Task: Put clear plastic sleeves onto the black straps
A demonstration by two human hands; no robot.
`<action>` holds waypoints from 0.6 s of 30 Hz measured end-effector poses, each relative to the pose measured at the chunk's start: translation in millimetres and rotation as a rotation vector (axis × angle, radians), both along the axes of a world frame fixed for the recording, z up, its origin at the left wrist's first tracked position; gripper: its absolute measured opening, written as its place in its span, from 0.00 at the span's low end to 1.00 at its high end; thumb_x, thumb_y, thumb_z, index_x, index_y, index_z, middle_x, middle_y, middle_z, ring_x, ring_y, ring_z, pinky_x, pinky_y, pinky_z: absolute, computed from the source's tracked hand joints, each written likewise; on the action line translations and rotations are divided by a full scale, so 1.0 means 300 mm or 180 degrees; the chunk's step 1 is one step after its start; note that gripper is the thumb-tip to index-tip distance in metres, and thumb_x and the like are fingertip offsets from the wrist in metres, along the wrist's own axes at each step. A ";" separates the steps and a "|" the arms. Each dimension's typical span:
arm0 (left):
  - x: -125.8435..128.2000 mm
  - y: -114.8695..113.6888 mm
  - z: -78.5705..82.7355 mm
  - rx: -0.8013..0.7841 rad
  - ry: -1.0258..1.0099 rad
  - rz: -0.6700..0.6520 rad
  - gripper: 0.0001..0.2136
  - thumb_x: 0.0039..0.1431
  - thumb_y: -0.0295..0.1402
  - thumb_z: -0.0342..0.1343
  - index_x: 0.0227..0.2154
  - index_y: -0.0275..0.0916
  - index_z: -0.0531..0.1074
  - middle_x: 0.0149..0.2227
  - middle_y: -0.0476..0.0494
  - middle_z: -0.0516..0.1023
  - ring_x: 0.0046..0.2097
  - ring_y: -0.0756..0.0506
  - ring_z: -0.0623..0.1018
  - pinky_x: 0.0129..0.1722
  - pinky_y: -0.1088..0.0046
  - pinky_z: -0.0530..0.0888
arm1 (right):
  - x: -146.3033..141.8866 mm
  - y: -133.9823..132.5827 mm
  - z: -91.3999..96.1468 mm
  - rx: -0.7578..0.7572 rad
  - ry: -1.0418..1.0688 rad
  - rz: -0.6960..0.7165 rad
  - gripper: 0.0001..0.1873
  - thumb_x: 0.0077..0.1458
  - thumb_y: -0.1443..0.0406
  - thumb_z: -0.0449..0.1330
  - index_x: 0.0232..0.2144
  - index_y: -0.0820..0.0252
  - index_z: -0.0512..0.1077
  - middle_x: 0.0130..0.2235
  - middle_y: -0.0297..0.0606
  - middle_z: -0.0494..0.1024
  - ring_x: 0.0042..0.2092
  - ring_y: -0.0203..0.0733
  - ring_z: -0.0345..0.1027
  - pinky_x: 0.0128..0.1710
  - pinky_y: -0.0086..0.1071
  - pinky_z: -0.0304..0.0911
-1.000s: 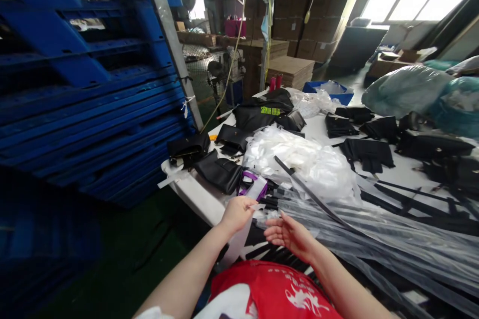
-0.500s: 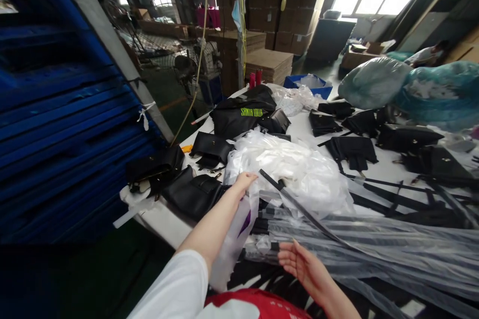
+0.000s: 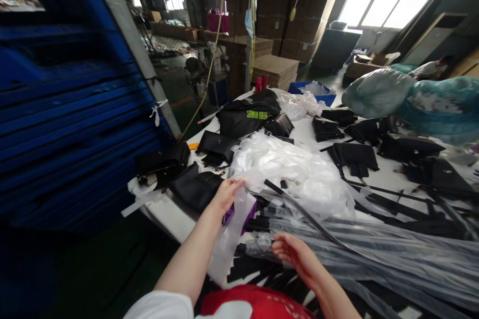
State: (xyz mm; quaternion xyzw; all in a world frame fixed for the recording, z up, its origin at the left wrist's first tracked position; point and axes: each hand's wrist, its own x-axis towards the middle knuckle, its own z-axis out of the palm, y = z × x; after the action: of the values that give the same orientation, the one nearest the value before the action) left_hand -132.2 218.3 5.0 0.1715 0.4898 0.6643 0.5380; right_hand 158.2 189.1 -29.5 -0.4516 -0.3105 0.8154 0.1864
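My left hand (image 3: 227, 193) is closed in a pinch on a translucent white plastic strip (image 3: 229, 244), which hangs down towards my lap. Beside it rises a heap of similar white plastic strips (image 3: 288, 159). My right hand (image 3: 288, 248) holds nothing; its fingers are loosely curled and a little apart, near the ends of several black straps in clear plastic sleeves (image 3: 355, 239). One black strap (image 3: 307, 217) lies slantwise over the heap's front edge, between my hands and the heap. Something purple (image 3: 249, 214) shows behind the hanging strip.
Black bags (image 3: 198, 184) lie left of the heap, and more black bag pieces (image 3: 354, 157) are on the right. A black bag with green lettering (image 3: 247, 112) stands behind. Blue stacked panels (image 3: 75, 134) and a metal post (image 3: 138, 50) border the left. Large filled plastic bags (image 3: 441, 104) stand at the far right.
My left hand has moved left and slightly down, drawing the plastic strip along. My right hand has shifted slightly left and up, its fingers more curled. The whole view has shifted slightly.
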 end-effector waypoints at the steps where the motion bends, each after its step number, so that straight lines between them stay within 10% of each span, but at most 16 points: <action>1: -0.005 -0.052 0.034 0.0128 0.0010 -0.0021 0.19 0.38 0.42 0.73 0.28 0.31 0.78 0.32 0.39 0.81 0.35 0.45 0.79 0.41 0.70 0.74 | -0.020 -0.006 0.011 0.0139 -0.0010 0.0068 0.21 0.49 0.50 0.67 0.38 0.62 0.78 0.36 0.44 0.82 0.36 0.41 0.75 0.38 0.32 0.65; 10: -0.089 -0.467 0.234 0.1163 0.0275 0.0683 0.10 0.49 0.38 0.68 0.27 0.36 0.80 0.31 0.45 0.79 0.38 0.47 0.78 0.51 0.68 0.73 | -0.164 -0.056 0.160 0.1186 0.0222 0.0812 0.26 0.48 0.48 0.67 0.38 0.64 0.77 0.36 0.46 0.81 0.36 0.41 0.72 0.38 0.33 0.63; 18: -0.065 -0.799 0.273 0.0803 0.0344 0.1262 0.12 0.44 0.39 0.71 0.23 0.36 0.78 0.28 0.45 0.79 0.35 0.46 0.79 0.47 0.66 0.76 | -0.346 0.116 0.162 -0.0065 0.0827 -0.0199 0.10 0.60 0.62 0.59 0.38 0.64 0.73 0.38 0.44 0.80 0.40 0.40 0.76 0.41 0.32 0.70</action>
State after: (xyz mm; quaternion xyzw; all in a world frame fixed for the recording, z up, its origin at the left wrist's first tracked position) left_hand -151.5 -21.5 86.8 0.1732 0.4551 0.8026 0.3444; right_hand 54.3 223.8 19.0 -0.3535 -0.2613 0.8639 0.2457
